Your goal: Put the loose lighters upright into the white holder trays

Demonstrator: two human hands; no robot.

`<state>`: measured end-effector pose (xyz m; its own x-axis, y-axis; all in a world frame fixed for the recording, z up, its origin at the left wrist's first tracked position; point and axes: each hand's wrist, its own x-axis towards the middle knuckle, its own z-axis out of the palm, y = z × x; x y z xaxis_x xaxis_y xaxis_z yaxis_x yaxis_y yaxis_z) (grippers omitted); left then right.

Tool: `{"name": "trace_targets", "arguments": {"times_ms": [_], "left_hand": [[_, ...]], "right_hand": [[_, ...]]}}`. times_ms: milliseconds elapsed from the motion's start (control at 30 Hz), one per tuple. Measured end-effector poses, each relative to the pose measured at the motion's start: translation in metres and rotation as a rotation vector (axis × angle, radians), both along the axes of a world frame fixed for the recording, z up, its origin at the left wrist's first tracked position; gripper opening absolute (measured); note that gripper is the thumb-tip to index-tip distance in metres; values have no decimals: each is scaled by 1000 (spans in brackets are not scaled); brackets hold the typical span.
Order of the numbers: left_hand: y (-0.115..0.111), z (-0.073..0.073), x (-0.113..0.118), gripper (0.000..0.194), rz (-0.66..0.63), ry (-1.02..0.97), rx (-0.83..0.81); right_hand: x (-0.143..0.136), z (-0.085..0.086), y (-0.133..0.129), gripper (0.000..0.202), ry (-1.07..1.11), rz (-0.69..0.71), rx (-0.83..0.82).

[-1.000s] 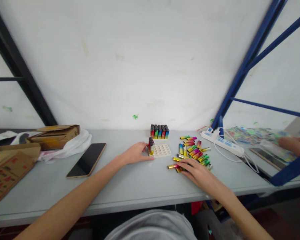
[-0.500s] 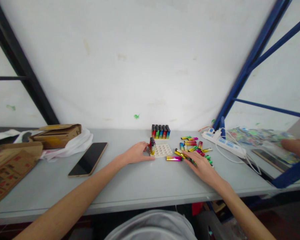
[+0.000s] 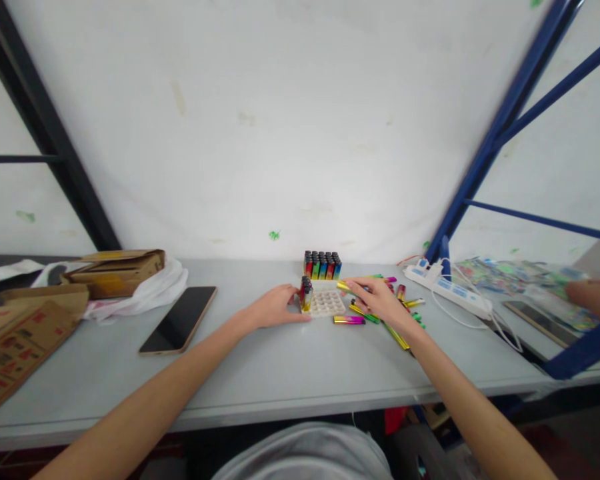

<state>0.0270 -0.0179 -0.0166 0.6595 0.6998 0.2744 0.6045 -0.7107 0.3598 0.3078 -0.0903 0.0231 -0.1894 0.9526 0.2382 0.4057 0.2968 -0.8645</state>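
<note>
From where I stand, the person's right hand (image 3: 375,298) is closed, thumb against fingers, on a gold lighter (image 3: 344,286), holding it up above the right side of a white tray (image 3: 329,307). The left hand (image 3: 280,307) is curved half open at the tray's left end, thumb by the front edge, fingertips at a short row of lighters (image 3: 307,293) standing upright there; whether it actually grips anything I can't tell. The tray lies on the grey counter (image 3: 260,373), its little pockets showing beside that row. Just behind it, near the wall, a packed block of lighters (image 3: 323,265) stands with the dark tops up. A pink and gold lighter (image 3: 349,321) lies just off the tray's front right corner, and a loose heap of bright lighters (image 3: 396,336) spreads under and around the right hand. Beyond the heap sits a white power strip (image 3: 447,290) with plugs in it. Over to the left there's a phone (image 3: 179,320), then a cardboard box (image 3: 115,275) with a white plastic bag (image 3: 155,287) about it. At the far right, a co-worker's hand (image 3: 593,297) shows, blurred
</note>
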Motion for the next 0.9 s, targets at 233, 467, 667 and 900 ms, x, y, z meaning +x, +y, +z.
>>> {"name": "trace_targets", "arguments": {"times_ms": [233, 467, 667, 900], "left_hand": [[-2, 5, 0, 62, 12, 17, -7], [-5, 6, 0, 62, -7, 2, -9], [-4, 4, -2, 62, -2, 17, -9], [-4, 5, -3, 60, -6, 41, -6]], "right_hand": [[-27, 14, 50, 41, 148, -19, 0], [-39, -7, 58, 45, 309, 13, -43], [-36, -20, 61, 45, 140, -9, 98], [-46, -31, 56, 47, 94, 154, 89]]}}
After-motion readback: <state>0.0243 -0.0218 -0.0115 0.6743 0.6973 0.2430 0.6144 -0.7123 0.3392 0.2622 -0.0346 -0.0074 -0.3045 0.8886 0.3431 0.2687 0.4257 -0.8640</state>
